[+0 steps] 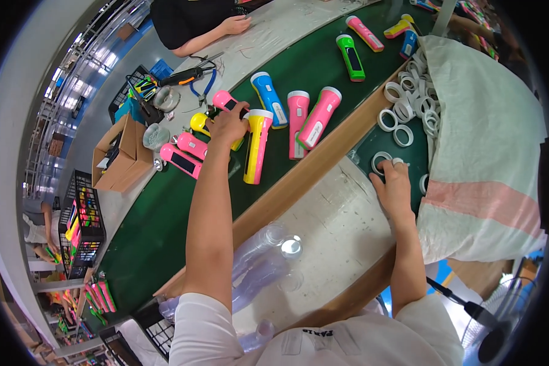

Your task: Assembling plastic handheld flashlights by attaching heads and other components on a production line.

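Note:
My left hand (228, 128) reaches over the green belt, its fingers curled round the lower end of a pink flashlight (224, 99) with a dark panel. A yellow flashlight (199, 124) lies partly under that hand. Just right of it is a yellow-and-pink flashlight (258, 146) with a white rim. Lower right, my right hand (394, 184) closes its fingers at a white plastic ring (381, 160), and another ring shows by its fingertips. The pads of both hands are partly hidden.
Blue, pink and green flashlights lie along the belt (137, 238). Loose white rings (402, 110) spill from a woven sack (482, 134). Clear plastic tubes (262, 268) rest on the near board. A cardboard box (123, 155) and pliers (204, 85) are at left. A co-worker's hand (235, 25) rests opposite.

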A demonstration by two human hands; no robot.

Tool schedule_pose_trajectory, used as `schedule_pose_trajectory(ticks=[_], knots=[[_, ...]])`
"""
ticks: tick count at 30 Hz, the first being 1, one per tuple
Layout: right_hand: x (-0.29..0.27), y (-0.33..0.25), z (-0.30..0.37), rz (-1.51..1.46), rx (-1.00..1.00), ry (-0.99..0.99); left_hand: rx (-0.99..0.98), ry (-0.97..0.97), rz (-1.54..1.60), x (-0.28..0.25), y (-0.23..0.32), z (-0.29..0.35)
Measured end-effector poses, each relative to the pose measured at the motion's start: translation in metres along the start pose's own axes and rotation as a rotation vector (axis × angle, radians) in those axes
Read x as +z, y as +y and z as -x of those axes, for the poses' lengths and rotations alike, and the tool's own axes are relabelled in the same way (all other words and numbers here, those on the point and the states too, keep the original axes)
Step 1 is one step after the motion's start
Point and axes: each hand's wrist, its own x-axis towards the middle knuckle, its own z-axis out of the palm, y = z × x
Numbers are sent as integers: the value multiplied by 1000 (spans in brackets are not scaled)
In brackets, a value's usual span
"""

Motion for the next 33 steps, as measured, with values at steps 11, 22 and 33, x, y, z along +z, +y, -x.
schedule_pose_trajectory(ticks=[11,22,33], knots=[[-5,-43,19,-332,-449,-239,-83,235,-153,32,-71,107],[19,-108,84,-237,-1000,-413,87,650,487,14,-134,278],[-5,-94,84,-312,-812,-300,-27,548,1096,20,-104,401]])
